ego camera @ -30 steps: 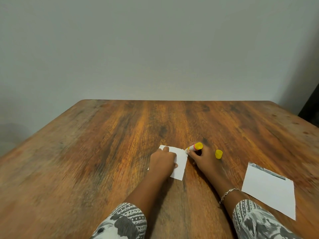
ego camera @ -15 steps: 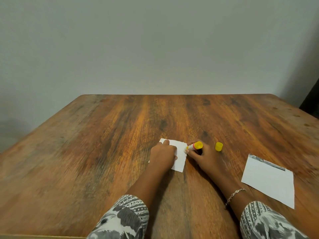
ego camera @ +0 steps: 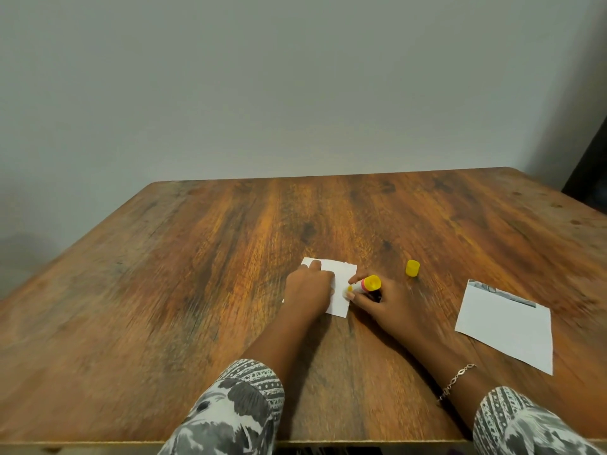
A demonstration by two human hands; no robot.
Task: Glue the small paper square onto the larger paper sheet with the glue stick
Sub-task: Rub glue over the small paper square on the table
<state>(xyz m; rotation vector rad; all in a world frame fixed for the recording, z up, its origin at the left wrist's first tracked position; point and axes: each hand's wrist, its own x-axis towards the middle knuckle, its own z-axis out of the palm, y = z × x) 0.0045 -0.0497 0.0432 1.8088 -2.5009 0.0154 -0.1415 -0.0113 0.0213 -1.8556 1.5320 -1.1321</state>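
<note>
A small white paper square (ego camera: 341, 279) lies flat on the wooden table (ego camera: 197, 274) near the middle. My left hand (ego camera: 308, 290) presses down on its left part, covering much of it. My right hand (ego camera: 384, 302) grips a glue stick (ego camera: 364, 285) with a yellow end and a pink band, its tip touching the square's right side. The glue stick's yellow cap (ego camera: 412, 268) stands alone on the table to the right. A larger white paper sheet (ego camera: 505, 326) lies at the right, apart from both hands.
The table's near edge runs along the bottom of the view, its far edge meets a plain grey wall. A dark object (ego camera: 591, 169) stands beyond the far right corner. Patterned sleeves cover both forearms, and a bracelet (ego camera: 456, 379) circles the right wrist.
The glue stick tip has slid down along the square's right side, from its top right corner toward the middle of that edge. The view tilted down, showing the table's near edge. My left hand stays put.
</note>
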